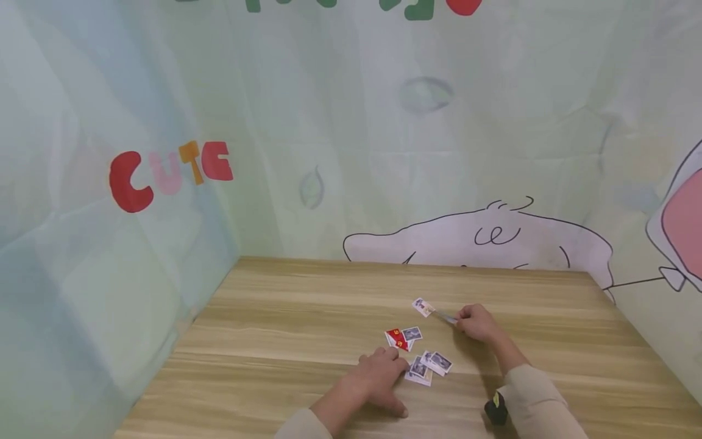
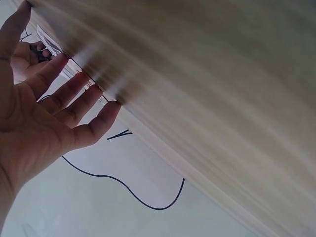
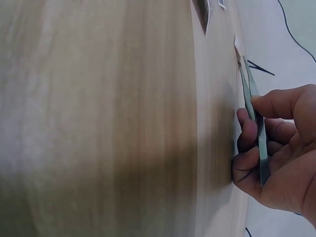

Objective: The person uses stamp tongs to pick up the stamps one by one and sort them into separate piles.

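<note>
Pinching the metal tweezers (image 3: 262,148) between the thumb and fingers of my right hand (image 1: 476,322), I have their tips at the near corner of a small printed card (image 1: 421,306) out in front of me on the wood-grain table (image 1: 274,317), though I cannot tell whether they grip it. My left hand (image 1: 378,373) is spread, fingertips on the table, just beside overlapping grey-pictured cards (image 1: 419,367) and near a red card (image 1: 398,339).

Wood-grain tabletop (image 1: 263,329), pale green backdrop (image 1: 351,122), multicoloured CUTE lettering (image 1: 174,180), outlined cartoon figure (image 1: 455,245)
</note>
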Available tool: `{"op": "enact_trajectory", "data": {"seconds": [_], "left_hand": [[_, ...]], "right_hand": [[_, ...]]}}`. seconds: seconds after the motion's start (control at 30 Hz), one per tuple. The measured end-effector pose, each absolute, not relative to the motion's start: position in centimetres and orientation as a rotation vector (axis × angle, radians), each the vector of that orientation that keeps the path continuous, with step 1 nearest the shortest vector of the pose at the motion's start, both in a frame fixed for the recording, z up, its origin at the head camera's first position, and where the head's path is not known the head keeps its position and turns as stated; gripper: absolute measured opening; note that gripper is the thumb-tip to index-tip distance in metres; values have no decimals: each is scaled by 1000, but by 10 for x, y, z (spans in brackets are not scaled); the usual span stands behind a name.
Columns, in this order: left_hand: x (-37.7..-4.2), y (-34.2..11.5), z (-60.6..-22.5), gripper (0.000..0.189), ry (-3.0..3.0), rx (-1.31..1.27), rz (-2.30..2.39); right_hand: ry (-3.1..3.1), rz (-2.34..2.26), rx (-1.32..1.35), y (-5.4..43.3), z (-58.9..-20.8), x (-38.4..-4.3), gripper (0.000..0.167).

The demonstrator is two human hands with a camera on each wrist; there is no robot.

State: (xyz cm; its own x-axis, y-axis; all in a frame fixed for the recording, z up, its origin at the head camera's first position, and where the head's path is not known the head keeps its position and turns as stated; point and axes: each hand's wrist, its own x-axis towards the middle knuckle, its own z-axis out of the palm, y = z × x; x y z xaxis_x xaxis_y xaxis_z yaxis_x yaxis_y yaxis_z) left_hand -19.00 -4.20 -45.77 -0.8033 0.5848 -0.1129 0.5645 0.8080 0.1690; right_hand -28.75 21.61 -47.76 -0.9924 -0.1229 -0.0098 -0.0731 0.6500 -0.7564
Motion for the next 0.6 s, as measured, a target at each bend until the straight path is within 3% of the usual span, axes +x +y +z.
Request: {"op": "enact_trajectory", "data": {"seconds": [0.6], "left_hand": [[-191, -42, -457, 75, 2817, 896, 212]], "right_hand": [[2875, -1165, -52, 210, -473, -292, 19]]}}
